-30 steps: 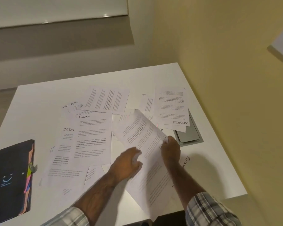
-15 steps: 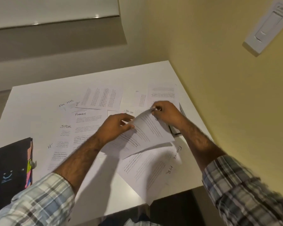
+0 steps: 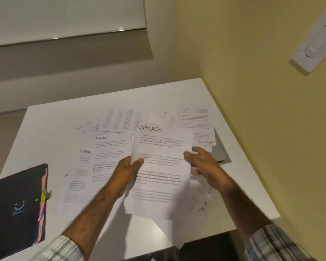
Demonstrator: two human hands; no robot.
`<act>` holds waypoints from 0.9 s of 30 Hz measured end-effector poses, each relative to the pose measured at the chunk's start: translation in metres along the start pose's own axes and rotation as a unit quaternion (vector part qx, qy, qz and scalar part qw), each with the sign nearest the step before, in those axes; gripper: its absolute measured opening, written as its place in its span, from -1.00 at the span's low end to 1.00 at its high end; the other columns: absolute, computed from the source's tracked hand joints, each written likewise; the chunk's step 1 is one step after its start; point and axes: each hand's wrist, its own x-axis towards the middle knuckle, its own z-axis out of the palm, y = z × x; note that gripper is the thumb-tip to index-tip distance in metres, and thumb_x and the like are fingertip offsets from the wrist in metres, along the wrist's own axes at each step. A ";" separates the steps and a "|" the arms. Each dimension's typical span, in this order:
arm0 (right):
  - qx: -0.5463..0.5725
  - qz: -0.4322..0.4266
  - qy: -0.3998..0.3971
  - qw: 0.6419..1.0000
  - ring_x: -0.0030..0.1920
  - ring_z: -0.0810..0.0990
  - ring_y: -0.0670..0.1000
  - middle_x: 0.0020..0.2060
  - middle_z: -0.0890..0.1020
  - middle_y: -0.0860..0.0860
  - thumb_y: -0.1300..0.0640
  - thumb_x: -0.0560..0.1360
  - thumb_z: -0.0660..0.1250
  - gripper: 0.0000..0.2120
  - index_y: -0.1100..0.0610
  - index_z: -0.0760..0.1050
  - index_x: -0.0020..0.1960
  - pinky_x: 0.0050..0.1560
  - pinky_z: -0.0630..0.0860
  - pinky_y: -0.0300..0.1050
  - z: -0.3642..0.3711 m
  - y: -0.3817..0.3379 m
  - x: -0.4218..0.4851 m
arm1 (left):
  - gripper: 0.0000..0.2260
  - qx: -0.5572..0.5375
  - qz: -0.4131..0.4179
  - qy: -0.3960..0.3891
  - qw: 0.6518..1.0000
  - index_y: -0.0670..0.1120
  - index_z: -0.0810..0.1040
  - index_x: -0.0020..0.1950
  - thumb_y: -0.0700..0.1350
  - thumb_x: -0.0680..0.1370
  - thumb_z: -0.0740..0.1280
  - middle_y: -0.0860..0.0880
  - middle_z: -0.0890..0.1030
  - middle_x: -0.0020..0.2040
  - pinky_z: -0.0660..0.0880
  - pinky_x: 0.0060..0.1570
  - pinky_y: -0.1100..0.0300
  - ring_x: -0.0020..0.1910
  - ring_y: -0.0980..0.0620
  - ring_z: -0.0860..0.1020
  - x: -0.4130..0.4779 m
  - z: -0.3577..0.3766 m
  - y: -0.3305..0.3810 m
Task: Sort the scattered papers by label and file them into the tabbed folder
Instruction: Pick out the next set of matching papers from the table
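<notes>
A printed sheet headed SPORTS point(image 3: 159, 166) is held up flat over the table, text facing me. My left hand point(image 3: 127, 171) pinches its left edge, thumb on top. My right hand point(image 3: 203, 163) holds its right edge with curled fingers. Under it lie several scattered sheets: one headed FINANCE point(image 3: 109, 157), one reading SPOR point(image 3: 83, 157), one marked HR point(image 3: 199, 202) near the front, an upside-down SPORTS sheet point(image 3: 203, 136) at the right. The black tabbed folder point(image 3: 13, 210) lies closed at the left front, coloured tabs along its right side.
The white table point(image 3: 51, 125) ends just below my forearms and abuts a yellow wall point(image 3: 262, 129) on the right. A grey flat device point(image 3: 220, 153) lies partly under papers beside my right hand. A white wall switch point(image 3: 316, 42) is mounted high on the wall.
The sheet I held slanted between both hands has been turned upright, so its SPORTS heading faces me. My right hand moved from its far corner to its right edge.
</notes>
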 end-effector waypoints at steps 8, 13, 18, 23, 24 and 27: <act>-0.018 -0.006 -0.070 0.997 0.22 0.67 0.02 0.19 0.70 -0.03 0.13 0.53 0.43 -0.63 0.09 0.59 0.33 0.37 0.48 0.12 0.054 0.038 0.009 | -0.71 -0.077 -0.030 0.060 0.995 -0.18 0.61 0.27 -0.03 0.70 0.23 -0.17 0.71 0.15 0.56 0.26 -0.13 0.17 -0.20 0.67 -0.005 -0.028 0.000; -0.013 -0.005 -0.018 1.000 0.12 0.71 0.08 0.09 0.74 0.02 0.23 0.56 0.40 -0.79 0.13 0.66 0.18 0.31 0.52 0.20 0.073 0.034 0.023 | -0.73 -0.005 -0.034 0.077 0.996 -0.05 0.65 0.19 0.05 0.69 0.24 -0.09 0.75 0.08 0.59 0.11 -0.07 0.07 -0.15 0.70 -0.003 -0.062 -0.012; -0.084 -0.010 0.018 0.996 -0.01 0.74 -0.04 -0.01 0.76 -0.09 0.18 0.56 0.41 -0.81 0.10 0.66 0.16 0.09 0.61 -0.02 0.095 0.025 0.032 | -0.71 -0.013 -0.060 0.122 0.991 -0.21 0.62 0.03 -0.05 0.70 0.21 -0.20 0.72 -0.12 0.65 -0.17 -0.05 -0.23 -0.14 0.67 0.003 -0.103 -0.026; -0.068 0.001 0.078 0.995 -0.11 0.73 0.05 -0.12 0.76 -0.02 0.27 0.54 0.43 -0.88 0.13 0.66 0.05 -0.08 0.57 -0.11 0.116 0.024 0.045 | -0.88 0.291 -0.064 0.266 0.917 -0.09 0.59 0.07 -0.09 0.59 0.34 -0.10 0.63 0.08 0.52 0.10 0.07 0.12 -0.15 0.61 0.021 -0.189 -0.073; -0.065 0.004 0.085 0.994 -0.06 0.72 0.07 -0.08 0.76 0.01 0.29 0.53 0.44 -0.86 0.13 0.66 0.05 0.02 0.57 -0.08 0.118 0.025 0.047 | -0.77 0.354 -0.089 0.271 0.891 -0.09 0.56 0.19 -0.03 0.57 0.37 -0.11 0.56 0.19 0.50 0.18 0.05 0.20 -0.16 0.57 0.023 -0.204 -0.084; -0.063 0.005 0.095 0.993 0.01 0.71 0.08 -0.09 0.77 -0.05 0.31 0.52 0.44 -0.85 0.11 0.67 0.04 0.22 0.53 0.02 0.123 0.025 0.049 | -0.41 0.483 -0.164 0.272 0.816 -0.08 0.37 0.42 0.15 0.49 0.43 -0.17 0.37 0.41 0.45 0.30 -0.08 0.35 -0.19 0.44 0.030 -0.237 -0.114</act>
